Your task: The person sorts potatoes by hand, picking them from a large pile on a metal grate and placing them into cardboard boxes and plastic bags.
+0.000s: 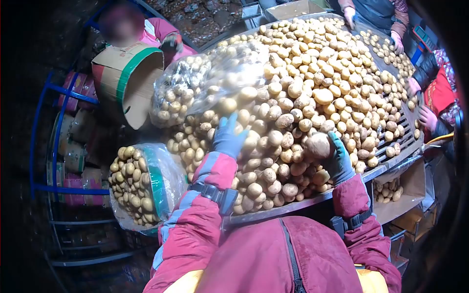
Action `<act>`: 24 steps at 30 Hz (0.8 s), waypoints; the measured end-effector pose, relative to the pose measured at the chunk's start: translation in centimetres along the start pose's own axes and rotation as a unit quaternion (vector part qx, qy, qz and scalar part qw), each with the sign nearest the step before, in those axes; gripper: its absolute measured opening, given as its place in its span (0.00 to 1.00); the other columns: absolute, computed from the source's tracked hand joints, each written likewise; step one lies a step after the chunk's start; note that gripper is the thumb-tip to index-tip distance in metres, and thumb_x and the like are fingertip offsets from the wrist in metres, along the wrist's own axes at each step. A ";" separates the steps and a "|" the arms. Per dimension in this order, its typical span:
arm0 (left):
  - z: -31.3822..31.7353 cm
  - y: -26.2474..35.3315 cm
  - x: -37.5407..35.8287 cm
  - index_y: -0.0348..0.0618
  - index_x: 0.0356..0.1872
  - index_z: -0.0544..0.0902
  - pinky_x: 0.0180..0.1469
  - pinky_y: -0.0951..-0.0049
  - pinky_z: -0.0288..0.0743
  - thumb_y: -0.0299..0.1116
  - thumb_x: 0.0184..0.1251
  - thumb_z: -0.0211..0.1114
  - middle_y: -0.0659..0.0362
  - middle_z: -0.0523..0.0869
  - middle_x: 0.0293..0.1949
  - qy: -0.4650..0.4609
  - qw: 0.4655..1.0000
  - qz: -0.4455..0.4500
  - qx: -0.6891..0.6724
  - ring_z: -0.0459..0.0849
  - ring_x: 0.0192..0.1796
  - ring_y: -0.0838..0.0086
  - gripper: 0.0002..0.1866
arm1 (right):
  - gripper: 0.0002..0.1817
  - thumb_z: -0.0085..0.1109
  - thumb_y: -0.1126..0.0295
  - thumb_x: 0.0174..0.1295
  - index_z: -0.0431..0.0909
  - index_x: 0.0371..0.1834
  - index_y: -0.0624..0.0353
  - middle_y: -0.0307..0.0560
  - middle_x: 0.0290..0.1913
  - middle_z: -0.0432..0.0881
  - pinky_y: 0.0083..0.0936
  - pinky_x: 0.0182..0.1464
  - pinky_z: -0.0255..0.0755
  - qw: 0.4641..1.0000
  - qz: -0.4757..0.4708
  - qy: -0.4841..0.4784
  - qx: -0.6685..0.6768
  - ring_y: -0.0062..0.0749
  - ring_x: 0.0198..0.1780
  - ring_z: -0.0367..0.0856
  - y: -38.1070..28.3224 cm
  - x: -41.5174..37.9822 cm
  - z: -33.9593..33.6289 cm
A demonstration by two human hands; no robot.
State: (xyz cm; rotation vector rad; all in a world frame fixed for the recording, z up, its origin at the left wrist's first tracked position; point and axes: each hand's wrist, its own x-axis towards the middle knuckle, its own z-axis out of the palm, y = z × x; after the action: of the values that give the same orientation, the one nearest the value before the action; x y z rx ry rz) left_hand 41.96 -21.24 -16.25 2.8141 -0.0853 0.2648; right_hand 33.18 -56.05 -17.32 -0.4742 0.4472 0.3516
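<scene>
A large heap of potatoes (312, 73) covers the slatted sorting table (378, 171) in front of me. My left hand (229, 137), in a blue-grey glove, reaches over the heap with its fingers spread among blurred potatoes, and I see nothing gripped in it. Near the table's front edge, my right hand (340, 158), in a green-blue glove, has its fingers around one large brownish potato (318, 145). Part of that hand's grip is hidden behind the potato. A clear plastic bag (210, 73) with potatoes lies on the heap beyond my left hand.
To my left stands a plastic-lined container (156, 183) full of potatoes, with a green band. A person (163, 34) at the upper left is beside an open cardboard box (110, 71). Other workers' hands (349, 17) are along the far and right edges. A carton (403, 188) sits below the table.
</scene>
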 end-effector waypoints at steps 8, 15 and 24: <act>-2.6 -3.8 0.3 0.44 0.68 0.77 0.61 0.67 0.78 0.42 0.59 0.76 0.50 0.82 0.60 -0.043 0.918 -0.100 -0.382 0.82 0.59 0.65 0.35 | 0.18 0.54 0.61 0.75 0.80 0.49 0.68 0.53 0.40 0.87 0.38 0.45 0.87 0.993 0.041 -0.014 -0.113 0.42 0.40 0.89 5.3 -0.3 -0.3; -9.2 -2.9 -5.7 0.43 0.70 0.73 0.47 0.58 0.87 0.48 0.72 0.62 0.51 0.82 0.61 -0.122 0.509 -0.215 -0.824 0.85 0.58 0.55 0.31 | 0.18 0.58 0.61 0.72 0.82 0.55 0.65 0.47 0.45 0.87 0.29 0.47 0.83 0.956 0.116 -0.064 -0.260 0.32 0.42 0.86 8.6 -2.1 6.1; -11.7 -1.0 -13.9 0.38 0.76 0.66 0.69 0.64 0.74 0.38 0.62 0.72 0.50 0.73 0.70 -0.189 0.812 -0.038 -0.551 0.76 0.69 0.63 0.41 | 0.27 0.53 0.49 0.77 0.75 0.66 0.60 0.50 0.53 0.85 0.37 0.52 0.82 0.946 0.161 -0.178 -0.219 0.32 0.54 0.82 15.6 -4.0 10.0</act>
State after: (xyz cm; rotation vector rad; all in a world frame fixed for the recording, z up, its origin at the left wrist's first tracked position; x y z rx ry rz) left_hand 26.43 -16.19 -8.32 1.6483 -0.1509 -0.2999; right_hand 26.49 -38.85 -12.95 -0.7547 0.0858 0.8478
